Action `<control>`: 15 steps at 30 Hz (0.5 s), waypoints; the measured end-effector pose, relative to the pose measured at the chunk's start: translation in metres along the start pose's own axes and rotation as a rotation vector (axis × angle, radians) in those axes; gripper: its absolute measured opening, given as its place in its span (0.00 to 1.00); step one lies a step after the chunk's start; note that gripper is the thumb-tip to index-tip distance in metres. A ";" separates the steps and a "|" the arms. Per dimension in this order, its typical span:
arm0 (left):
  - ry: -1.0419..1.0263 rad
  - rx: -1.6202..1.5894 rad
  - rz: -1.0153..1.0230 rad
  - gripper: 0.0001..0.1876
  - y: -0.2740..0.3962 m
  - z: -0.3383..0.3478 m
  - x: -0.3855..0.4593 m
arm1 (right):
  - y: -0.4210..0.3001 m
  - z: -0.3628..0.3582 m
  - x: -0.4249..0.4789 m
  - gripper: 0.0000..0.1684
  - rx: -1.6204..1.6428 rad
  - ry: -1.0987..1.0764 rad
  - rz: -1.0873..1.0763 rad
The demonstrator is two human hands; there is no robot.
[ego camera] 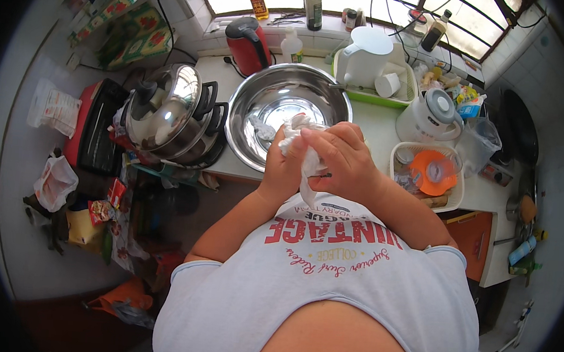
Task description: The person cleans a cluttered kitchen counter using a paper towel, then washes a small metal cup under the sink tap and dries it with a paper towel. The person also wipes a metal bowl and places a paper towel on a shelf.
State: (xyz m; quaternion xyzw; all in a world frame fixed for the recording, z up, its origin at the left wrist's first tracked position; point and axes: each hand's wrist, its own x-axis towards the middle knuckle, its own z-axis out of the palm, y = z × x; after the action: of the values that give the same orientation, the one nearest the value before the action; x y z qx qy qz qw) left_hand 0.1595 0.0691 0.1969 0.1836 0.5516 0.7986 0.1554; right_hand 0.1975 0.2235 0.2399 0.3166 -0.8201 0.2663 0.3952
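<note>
My left hand [285,164] is closed around a crumpled, thin white sheet [296,133], which could be plastic film or tissue. Against the same bundle, the fingertips of my right hand [349,156] pinch its near side, and a loose end dangles below. Both hands are held over the near rim of a large stainless steel basin [235,138]. Inside the basin, left of my hands, rests a crumpled piece of clear plastic [262,128]. Whatever the white bundle may wrap is hidden by my fingers.
A steamer pot [168,119] and red toaster oven [104,124] stand left. Behind the basin are a red electric kettle [247,46] and a green-rimmed basket [380,98] holding a white pitcher [366,54]. To the right sit a blender-like appliance [428,115] and a cream basket [449,202].
</note>
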 end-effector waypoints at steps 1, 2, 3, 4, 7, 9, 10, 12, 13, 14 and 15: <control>0.013 -0.094 -0.057 0.32 0.002 -0.001 0.001 | 0.000 0.002 -0.003 0.47 -0.021 0.001 -0.044; 0.025 -0.188 -0.114 0.32 0.003 -0.003 0.001 | 0.001 0.004 -0.005 0.47 -0.042 0.001 -0.089; 0.023 -0.175 -0.049 0.33 0.004 -0.004 0.000 | 0.001 0.005 -0.008 0.48 -0.056 -0.032 -0.098; 0.021 -0.163 0.016 0.33 0.004 -0.004 -0.001 | 0.002 0.005 -0.012 0.49 -0.070 -0.064 -0.107; 0.035 -0.189 0.118 0.37 -0.001 -0.010 -0.003 | -0.005 0.006 -0.012 0.53 0.072 0.086 0.074; 0.051 -0.253 0.163 0.38 -0.003 -0.010 -0.004 | -0.008 0.007 -0.014 0.55 0.345 0.161 0.347; 0.035 -0.294 0.159 0.40 -0.001 -0.009 -0.005 | -0.007 0.008 -0.017 0.56 0.539 0.143 0.524; 0.011 -0.212 0.213 0.39 0.004 -0.002 -0.006 | -0.004 0.017 -0.023 0.57 0.937 0.044 0.881; -0.003 -0.173 0.238 0.38 0.005 0.000 -0.006 | -0.007 0.019 -0.025 0.55 1.106 0.022 0.960; -0.063 -0.128 0.252 0.37 0.001 -0.002 -0.004 | -0.011 0.021 -0.025 0.54 1.276 0.000 1.037; -0.082 -0.054 0.279 0.37 0.003 -0.002 -0.003 | -0.014 0.021 -0.023 0.52 1.450 -0.022 1.108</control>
State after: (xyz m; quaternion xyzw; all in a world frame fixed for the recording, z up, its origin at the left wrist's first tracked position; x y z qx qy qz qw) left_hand 0.1609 0.0651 0.1984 0.2866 0.4923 0.8189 0.0701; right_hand 0.2086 0.2068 0.2122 0.0509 -0.4903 0.8651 -0.0931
